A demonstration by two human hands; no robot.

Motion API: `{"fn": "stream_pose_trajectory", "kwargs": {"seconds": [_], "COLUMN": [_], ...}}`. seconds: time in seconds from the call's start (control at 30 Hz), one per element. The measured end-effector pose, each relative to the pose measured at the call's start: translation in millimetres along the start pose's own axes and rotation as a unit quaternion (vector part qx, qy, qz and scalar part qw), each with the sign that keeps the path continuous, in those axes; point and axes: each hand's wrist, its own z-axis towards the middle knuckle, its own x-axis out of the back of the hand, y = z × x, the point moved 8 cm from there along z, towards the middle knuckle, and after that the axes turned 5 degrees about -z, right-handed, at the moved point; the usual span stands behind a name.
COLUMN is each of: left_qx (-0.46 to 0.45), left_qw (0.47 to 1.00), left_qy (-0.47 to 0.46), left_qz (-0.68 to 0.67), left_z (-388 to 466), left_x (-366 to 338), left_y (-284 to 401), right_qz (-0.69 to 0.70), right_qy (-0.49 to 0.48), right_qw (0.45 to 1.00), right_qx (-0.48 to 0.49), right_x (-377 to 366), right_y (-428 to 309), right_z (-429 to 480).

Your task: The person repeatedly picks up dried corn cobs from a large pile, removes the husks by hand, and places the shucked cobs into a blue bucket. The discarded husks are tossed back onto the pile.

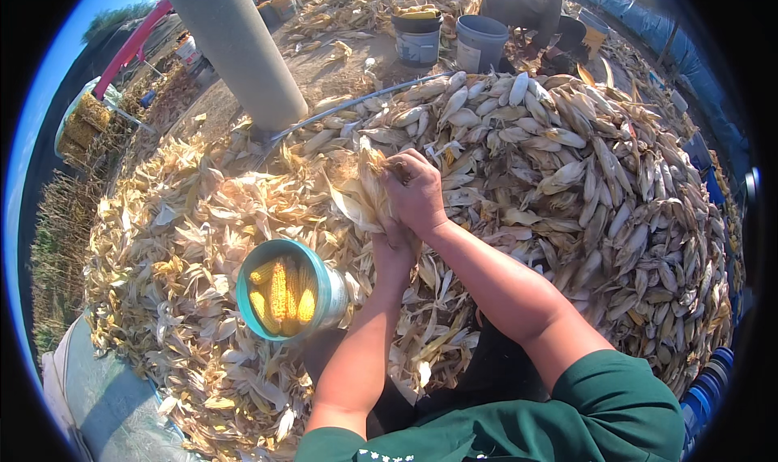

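Both of my hands are on one ear of corn in its dry husk (pixel 369 185), whose kernels I cannot see. My left hand (pixel 396 243) is wrapped round its lower part. Above it, the fingers of my right hand (pixel 414 188) pinch the husk near the tip, where some leaves hang loose to the left. A teal bucket (pixel 331 292) stands tilted beside my left forearm, and several husked yellow corn cobs (pixel 279 289) lie in it.
A large heap of unhusked corn (pixel 583 176) spreads on the right, loose husks (pixel 200 267) on the left. A thick grey post (pixel 243 55) rises at the upper left. Beyond a thin pole (pixel 358 100) stand buckets (pixel 419 45), with another person (pixel 529 6) beside them.
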Motion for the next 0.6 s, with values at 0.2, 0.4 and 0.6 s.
{"fn": "stream_pose_trajectory", "kwargs": {"seconds": [0.2, 0.4, 0.6], "left_qx": [-0.028, 0.138, -0.080], "left_qw": [0.984, 0.843, 0.985], "left_qy": [-0.050, -0.107, -0.046], "left_qz": [-0.168, -0.508, -0.143], "left_z": [10.1, 11.4, 38.3], "left_x": [3.4, -2.3, 22.7], "left_y": [-9.8, 2.6, -9.5], "right_qz": [-0.020, 0.009, 0.013], "right_qy": [0.003, -0.042, -0.098], "right_qw": [0.976, 0.985, 0.969], "right_qx": [0.219, 0.166, 0.228], "right_x": [-2.2, -1.1, -18.6], "right_y": [-45.5, -42.7, -53.1], "right_z": [-3.4, -10.7, -21.6]}}
